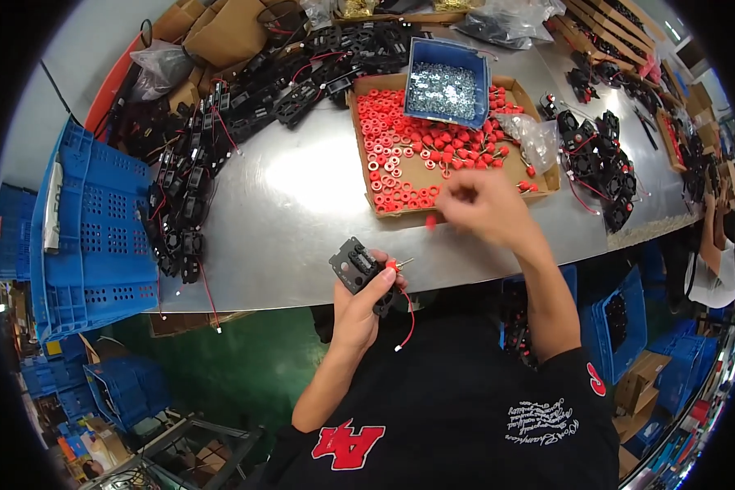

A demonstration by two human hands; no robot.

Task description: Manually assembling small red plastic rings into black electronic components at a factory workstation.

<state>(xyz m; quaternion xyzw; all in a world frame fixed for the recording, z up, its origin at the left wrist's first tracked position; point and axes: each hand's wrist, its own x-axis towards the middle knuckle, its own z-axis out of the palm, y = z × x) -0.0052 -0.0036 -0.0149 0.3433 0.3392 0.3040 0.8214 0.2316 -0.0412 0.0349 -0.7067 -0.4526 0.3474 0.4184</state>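
My left hand (362,305) is closed around a black plastic assembly (354,263) with a flat plate and a dangling red wire ending in a white plug. Under its thumb sits a small red-bodied part (394,266) with a metal pin pointing right. My right hand (483,206), blurred by motion, is curled in a pinch over the front edge of a cardboard tray (441,214). At its fingertips shows a small red part (430,221), too smeared to name. Inside the tray lie many red rings (384,126) and red-capped parts with metal pins (465,143).
A blue bin (447,118) of small shiny metal pieces rests on the tray, beside a clear plastic bag (535,140). Black wired assemblies are heaped along the left (189,188) and right (608,167) of the metal table (278,245). A blue crate (94,220) stands at far left.
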